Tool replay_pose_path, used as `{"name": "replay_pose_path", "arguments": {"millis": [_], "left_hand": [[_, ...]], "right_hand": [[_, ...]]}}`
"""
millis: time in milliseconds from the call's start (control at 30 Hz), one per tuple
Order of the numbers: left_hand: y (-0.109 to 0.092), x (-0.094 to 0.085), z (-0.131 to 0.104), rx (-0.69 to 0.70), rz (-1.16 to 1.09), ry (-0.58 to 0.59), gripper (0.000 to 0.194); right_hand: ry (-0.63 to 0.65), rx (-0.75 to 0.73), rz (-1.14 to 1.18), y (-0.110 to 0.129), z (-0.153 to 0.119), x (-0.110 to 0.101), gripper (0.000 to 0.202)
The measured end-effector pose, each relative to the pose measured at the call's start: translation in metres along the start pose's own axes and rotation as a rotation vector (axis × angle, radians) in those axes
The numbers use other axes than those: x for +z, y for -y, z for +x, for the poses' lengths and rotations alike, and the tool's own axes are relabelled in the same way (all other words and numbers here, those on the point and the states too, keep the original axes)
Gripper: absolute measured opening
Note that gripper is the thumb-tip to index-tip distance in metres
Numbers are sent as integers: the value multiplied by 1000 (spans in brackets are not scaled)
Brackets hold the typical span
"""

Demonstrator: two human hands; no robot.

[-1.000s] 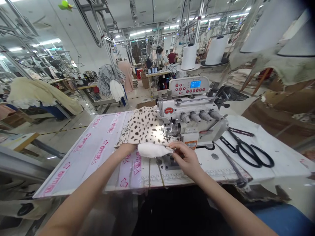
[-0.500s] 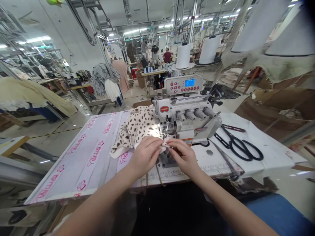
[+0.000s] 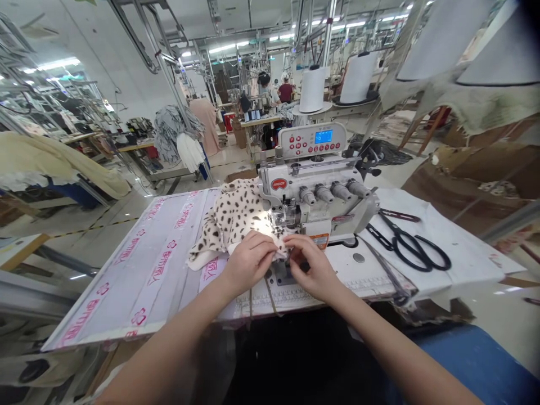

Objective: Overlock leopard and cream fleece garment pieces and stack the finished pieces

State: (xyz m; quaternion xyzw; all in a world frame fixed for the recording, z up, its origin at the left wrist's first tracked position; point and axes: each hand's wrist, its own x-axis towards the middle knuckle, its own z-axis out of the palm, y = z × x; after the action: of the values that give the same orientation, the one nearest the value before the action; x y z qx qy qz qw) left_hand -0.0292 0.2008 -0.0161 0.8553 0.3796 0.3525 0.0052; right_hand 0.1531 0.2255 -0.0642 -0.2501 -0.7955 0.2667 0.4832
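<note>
Cream fabric with dark spots lies bunched on the table, its right edge running to the needle area of a white overlock sewing machine. My left hand pinches the fabric edge just in front of the lit presser foot. Close beside it, my right hand has its thumb and fingers curled at the same edge, the fingertips touching the cloth. The fingers partly hide the small piece of cloth between the hands.
Black scissors and a dark red-handled tool lie right of the machine. White thread cones stand behind it. Printed plastic sheeting covers the table's left side. Other workstations and a person in a dark red top are farther back.
My right thumb has dropped away from the index finger, loosening its pinch, and more spotted cloth shows between the hands. My left hand keeps its pinch. The view has shifted slightly.
</note>
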Motion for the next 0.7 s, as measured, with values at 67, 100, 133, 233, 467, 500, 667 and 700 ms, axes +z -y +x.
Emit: {"name": "replay_pose_path", "arguments": {"millis": [67,100,133,233,467,500,667,700], "left_hand": [[1,1,-1,5,1,-10,14],[1,1,-1,8,3,-11,14],[1,1,-1,7,6,-11,14],[0,2,0,0,8,-4,14],[-3,-5,-2,-71,8,55,19],[-4,-6,-3,-89,11,57,21],[-4,-13,-7,-131,46,93,24],[-3,-13,-6,-142,48,106,24]], "right_hand": [[8,-20,-59,-2,1,2,32],[0,-34,-87,-2,2,3,29],[-11,-51,-111,-1,4,3,25],[-61,-107,-146,2,7,3,19],[-81,-262,-348,6,7,-1,20],[-79,-297,-388,6,6,-1,20],[-43,-383,-545,2,7,-4,22],[-28,-387,-568,3,8,-6,23]]}}
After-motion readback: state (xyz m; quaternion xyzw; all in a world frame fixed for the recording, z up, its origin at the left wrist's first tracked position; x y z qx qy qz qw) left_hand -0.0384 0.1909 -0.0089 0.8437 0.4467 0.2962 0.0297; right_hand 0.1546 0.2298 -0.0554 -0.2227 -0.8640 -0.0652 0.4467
